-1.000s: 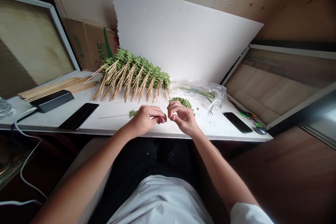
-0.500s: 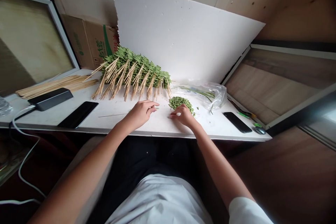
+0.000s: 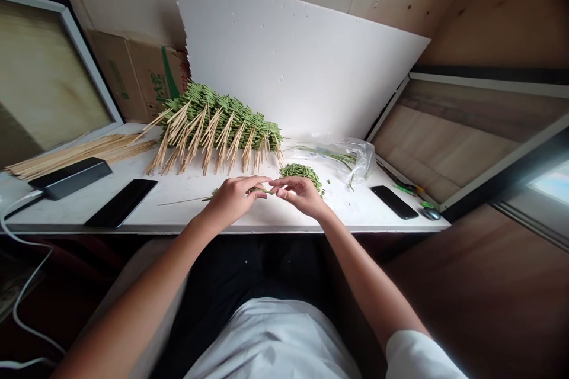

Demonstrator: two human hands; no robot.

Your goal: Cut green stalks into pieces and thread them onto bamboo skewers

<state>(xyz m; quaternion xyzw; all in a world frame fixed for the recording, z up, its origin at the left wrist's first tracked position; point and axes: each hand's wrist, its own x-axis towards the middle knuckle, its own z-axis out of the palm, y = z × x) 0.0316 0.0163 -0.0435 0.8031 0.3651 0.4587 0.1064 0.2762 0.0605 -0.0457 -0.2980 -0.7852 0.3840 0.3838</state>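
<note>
My left hand [image 3: 235,196] is closed around a thin wooden skewer [image 3: 180,201], whose bare end points out to the left. Green pieces show on the skewer at both sides of the hand. Fingertips of my right hand [image 3: 302,194] meet the left ones at the green tip; they are pinched, and what they hold is too small to make out. Just behind the right hand lies a heap of short green pieces [image 3: 300,172]. Farther back, a large stack of skewered green pieces [image 3: 222,112] has its bare stick ends towards me.
Loose skewers [image 3: 80,151], a black box [image 3: 71,177] and a phone [image 3: 121,203] lie at left. A plastic bag [image 3: 358,160] with green stems and another phone [image 3: 394,202] are at right. A white board [image 3: 288,53] stands behind.
My right hand has moved left from beside the green heap to my left hand's fingertips. The view has shifted slightly, and more green shows along the skewer.
</note>
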